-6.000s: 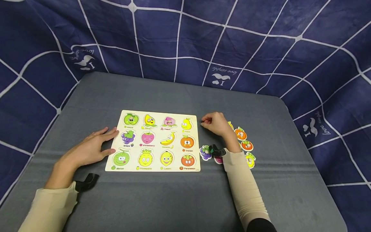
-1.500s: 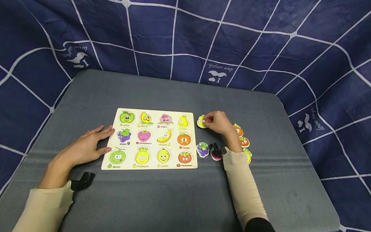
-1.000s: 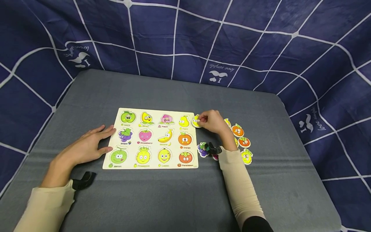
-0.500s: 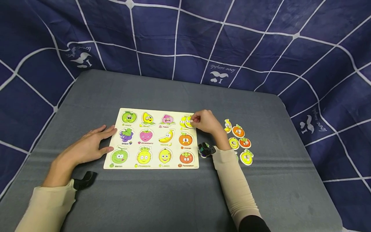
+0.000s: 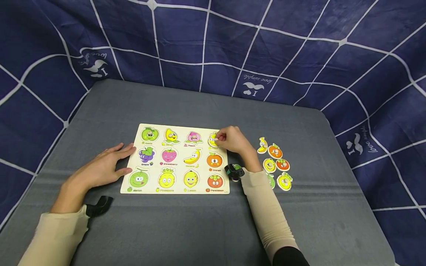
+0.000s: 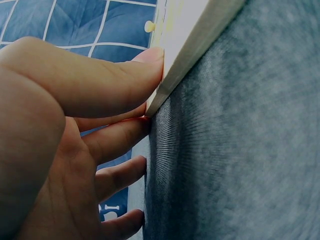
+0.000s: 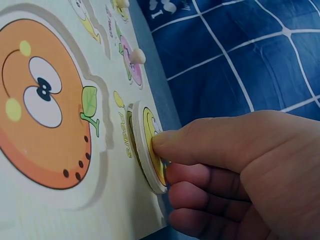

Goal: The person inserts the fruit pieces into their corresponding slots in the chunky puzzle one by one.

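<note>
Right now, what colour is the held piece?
The held piece is yellow, pale-edged; best: right wrist view.

We identify a dark blue, white-gridded fabric backdrop (image 5: 181, 33) across the top and both sides of the frame. We note an inverted moustache print (image 5: 254, 86) at upper centre-right. Below, we see a grey, cloth-surfaced table (image 5: 173, 229) with rounded far corners.

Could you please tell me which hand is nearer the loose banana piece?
Right: the right hand is just left of the loose banana piece; the left hand is much farther left, touching the board.
</note>
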